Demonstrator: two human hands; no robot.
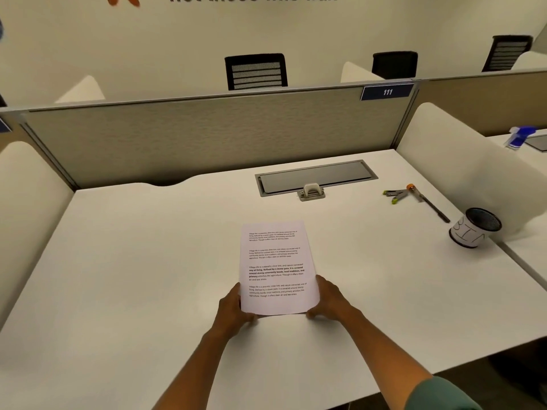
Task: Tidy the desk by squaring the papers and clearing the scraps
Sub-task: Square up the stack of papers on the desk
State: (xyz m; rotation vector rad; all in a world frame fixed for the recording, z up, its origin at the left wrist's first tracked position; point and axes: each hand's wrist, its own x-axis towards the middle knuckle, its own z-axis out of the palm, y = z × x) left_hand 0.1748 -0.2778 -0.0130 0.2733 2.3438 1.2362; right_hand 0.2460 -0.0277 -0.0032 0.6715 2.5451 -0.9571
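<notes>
**Squaring the papers, both hands on the stack**

Holding the papers at the near end, mid-worktop. Left hand gripping the near-left corner, thumb curling along the near edge; right hand gripping the near-right corner the same way. Near edge lifting and bowing slightly between the two grips, far end lying toward the cable hatch. Printed side facing up, text reading toward the person. Looking like a single sheet or a thin stack; sheet count impossible to tell from here.

Judging the step: still squaring, with the edges being pinched into line and not yet set down flat. No loose scraps showing anywhere near the stack.

Lying off to the right and well apart from the papers: a few markers and a pen, then a mesh cup labelled BIN near the right edge. Sitting just in front of the hatch: a small hole punch.

Calling next, most likely, for tapping or pressing the sheets flush, laying them flat and parallel to the worktop edge, then letting go gently so nothing slides. After that, probably scanning for scraps and carrying any to the cup, reaching right with care around the pen.
</notes>
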